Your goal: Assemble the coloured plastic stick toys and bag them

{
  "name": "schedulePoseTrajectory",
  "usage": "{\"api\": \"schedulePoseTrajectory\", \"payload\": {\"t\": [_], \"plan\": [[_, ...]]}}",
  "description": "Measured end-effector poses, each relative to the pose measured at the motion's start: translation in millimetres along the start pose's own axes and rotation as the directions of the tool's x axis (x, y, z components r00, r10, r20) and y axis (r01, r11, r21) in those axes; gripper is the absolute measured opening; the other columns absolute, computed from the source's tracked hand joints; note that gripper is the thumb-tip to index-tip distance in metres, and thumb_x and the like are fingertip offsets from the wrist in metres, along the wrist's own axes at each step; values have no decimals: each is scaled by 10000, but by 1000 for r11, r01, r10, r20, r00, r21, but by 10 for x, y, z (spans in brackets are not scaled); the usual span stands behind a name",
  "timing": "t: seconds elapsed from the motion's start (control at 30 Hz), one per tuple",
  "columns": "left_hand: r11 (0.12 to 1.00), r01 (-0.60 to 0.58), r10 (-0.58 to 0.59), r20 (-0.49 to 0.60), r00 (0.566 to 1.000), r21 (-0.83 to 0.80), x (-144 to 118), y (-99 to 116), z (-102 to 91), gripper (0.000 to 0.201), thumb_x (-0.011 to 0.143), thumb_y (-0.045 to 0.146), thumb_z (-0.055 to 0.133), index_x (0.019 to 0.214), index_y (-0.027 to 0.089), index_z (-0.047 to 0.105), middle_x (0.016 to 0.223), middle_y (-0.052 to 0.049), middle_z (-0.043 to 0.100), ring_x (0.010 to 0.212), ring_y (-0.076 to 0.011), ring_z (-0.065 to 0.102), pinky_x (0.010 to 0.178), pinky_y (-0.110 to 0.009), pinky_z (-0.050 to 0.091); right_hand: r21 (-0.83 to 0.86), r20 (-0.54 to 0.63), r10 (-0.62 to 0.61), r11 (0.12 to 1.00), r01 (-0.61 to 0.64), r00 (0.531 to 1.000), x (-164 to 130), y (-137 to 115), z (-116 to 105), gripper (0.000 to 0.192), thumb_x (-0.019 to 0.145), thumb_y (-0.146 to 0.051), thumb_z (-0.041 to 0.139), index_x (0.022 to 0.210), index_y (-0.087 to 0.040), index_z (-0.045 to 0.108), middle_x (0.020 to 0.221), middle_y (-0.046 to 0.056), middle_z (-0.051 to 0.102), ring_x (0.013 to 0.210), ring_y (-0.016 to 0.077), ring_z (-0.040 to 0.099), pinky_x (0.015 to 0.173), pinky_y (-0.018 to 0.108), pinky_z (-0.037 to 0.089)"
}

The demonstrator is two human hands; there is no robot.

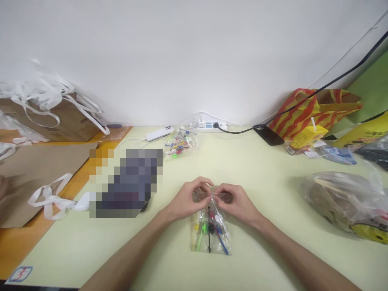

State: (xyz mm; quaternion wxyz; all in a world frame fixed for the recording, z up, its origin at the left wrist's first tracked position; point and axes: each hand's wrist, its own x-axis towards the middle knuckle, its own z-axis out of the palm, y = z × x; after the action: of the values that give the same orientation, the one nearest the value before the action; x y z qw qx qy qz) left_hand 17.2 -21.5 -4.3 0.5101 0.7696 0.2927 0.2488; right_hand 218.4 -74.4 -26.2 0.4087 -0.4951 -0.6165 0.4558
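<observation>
A clear plastic bag (212, 238) lies on the pale yellow-green tabletop in front of me. Through its film I see small coloured parts: a long black piece, a blue one, and green, yellow and red bits. My left hand (195, 196) pinches the bag's upper edge between thumb and fingers. Close beside it, my right hand (228, 200) grips the same edge, the fingertips of both hands nearly meeting. The film right between the fingertips is partly hidden.
Behind the hands lies another clear bag of coloured parts (180, 145), near a white power strip (209, 126). A pixelated dark object (127, 186) is at left, with brown paper (42, 178) beyond. At right are a striped bag (312, 109), a yellow drink carton (307, 137) and a plastic-wrapped package (342, 206).
</observation>
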Motion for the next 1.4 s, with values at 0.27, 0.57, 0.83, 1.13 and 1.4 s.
{"api": "schedulePoseTrajectory", "payload": {"t": [0.27, 0.57, 0.83, 1.13, 1.4], "plan": [[999, -25, 25, -12, 1000, -23, -1, -22, 40, 277, 854, 130, 596, 1120, 207, 585, 958, -17, 671, 910, -159, 660, 829, -278, 527, -44, 3, -62, 997, 63, 998, -17, -13, 34, 57, 825, -169, 602, 817, -186, 656, 778, 2, 666, 696, 141, 582, 646, 245, 456], [1000, 5, -4, 10, 1000, -20, 1, -15, 61, 315, 858, 155, 611, 1164, 214, 567, 937, -12, 681, 879, -155, 660, 804, -276, 529, -104, -11, -95, 990, 93, 995, -43, -49, 58, 55, 824, -167, 593, 785, -191, 623, 756, -8, 650, 683, 137, 585, 647, 247, 463], [1000, 5, -5, 2, 1000, -21, 13, 2, 79, 289, 827, 131, 587, 1105, 205, 568, 936, -10, 683, 849, -151, 662, 776, -271, 533, -159, -2, -111, 981, 110, 994, -43, -50, 56, 80, 775, -125, 597, 755, -201, 586, 746, -23, 640, 681, 133, 582, 648, 245, 450], [1000, 21, -19, -61, 998, 21, 25, -39, 55, 328, 784, 111, 600, 1088, 215, 535, 853, 17, 684, 790, -145, 664, 763, -269, 527, -294, -39, -111, 951, 95, 993, -28, -61, 35, 74, 794, -167, 588, 741, -204, 554, 708, -22, 604, 638, 132, 526, 605, 251, 404], [998, 67, -66, -183, 981, 4, 57, -149, -28, 303, 779, 150, 644, 1058, 213, 542, 828, 9, 703, 771, -141, 673, 787, -286, 551, -351, -76, -101, 934, 68, 992, -11, -47, -51, 61, 755, -152, 558, 755, -210, 580, 705, -15, 608, 636, 144, 534, 611, 265, 418]]}}
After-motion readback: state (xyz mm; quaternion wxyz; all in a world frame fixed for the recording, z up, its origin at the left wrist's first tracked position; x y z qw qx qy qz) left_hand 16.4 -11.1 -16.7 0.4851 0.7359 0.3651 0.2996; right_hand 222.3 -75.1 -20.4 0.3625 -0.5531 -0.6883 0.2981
